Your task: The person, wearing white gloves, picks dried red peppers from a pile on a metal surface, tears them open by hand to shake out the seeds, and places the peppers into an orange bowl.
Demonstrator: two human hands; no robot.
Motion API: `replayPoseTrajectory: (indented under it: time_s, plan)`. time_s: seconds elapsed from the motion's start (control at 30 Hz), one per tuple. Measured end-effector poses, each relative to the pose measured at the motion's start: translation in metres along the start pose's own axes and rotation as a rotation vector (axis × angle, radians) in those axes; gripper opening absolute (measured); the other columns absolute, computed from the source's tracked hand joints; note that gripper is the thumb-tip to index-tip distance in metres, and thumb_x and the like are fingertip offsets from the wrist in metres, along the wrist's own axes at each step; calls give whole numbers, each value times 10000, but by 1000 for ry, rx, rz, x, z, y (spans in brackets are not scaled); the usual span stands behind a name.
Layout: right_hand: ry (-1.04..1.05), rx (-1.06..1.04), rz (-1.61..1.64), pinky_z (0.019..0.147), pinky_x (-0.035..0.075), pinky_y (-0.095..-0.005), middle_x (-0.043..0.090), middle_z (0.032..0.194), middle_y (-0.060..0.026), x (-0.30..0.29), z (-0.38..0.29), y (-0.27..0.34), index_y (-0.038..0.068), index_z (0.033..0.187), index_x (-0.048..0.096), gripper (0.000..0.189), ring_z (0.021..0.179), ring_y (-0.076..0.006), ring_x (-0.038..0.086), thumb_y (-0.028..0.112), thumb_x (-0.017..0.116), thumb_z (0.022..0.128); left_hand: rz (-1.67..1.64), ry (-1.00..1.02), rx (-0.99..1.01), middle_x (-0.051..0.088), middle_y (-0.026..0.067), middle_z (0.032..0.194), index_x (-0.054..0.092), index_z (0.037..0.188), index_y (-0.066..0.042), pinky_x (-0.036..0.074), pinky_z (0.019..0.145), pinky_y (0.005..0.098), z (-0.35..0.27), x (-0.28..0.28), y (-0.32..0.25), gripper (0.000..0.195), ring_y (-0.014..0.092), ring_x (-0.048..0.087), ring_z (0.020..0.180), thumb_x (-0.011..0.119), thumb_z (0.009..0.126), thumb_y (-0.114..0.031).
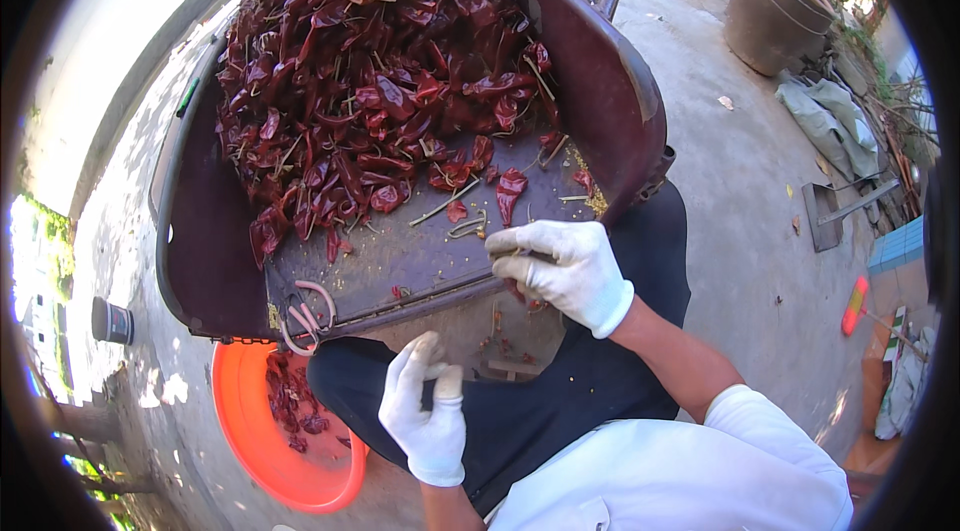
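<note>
A large heap of dried red chili peppers point(375, 65) fills the back of a maroon cart body point(202, 261) before me. My right hand point(561, 272), in a white knitted glove, is over the cart's near edge, fingers pinched together; something dark red shows just beneath them, partly hidden. My left hand point(426, 411), gloved alike, is raised over my left thigh with fingers curled; nothing plain shows between them. One loose chili point(511, 193) and cut stems point(444, 202) lie on the cart floor. Scissors with pink handles point(306, 321) rest at its near left corner.
An orange plastic basin point(289, 486) with some dried chilies stands on the ground at my left. A dark tub point(112, 321) is farther left. At the right are a big brown bucket point(776, 13), a grey sack point(829, 122) and a red brush point(854, 306).
</note>
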State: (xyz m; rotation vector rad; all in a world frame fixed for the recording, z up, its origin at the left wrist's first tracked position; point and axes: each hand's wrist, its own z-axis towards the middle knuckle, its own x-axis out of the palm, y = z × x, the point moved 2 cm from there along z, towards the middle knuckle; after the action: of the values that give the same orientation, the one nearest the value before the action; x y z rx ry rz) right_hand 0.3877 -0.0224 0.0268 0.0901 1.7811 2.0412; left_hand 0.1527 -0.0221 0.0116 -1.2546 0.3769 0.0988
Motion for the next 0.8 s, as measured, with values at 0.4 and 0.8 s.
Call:
replayPoseTrajectory:
  time_s: [0.4,0.8]
  plan:
    - [72,-336,-242,689,580,-328,725,858,-78,36,-41,8,54,993,759,171,765,-248,731,128,784,840,307,99,100,654,106,860,707,1086,20,523,685,311,0,30,-1,244,211,654,725,772,866,-64]
    - [217,495,580,606,524,-221,685,839,-23,17,-21,-11,2,1005,712,207,681,-59,631,203,667,1026,-586,119,-325,664,96,879,686,1116,67,558,681,321,-23,23,21,299,176,639,763,725,974,-194]
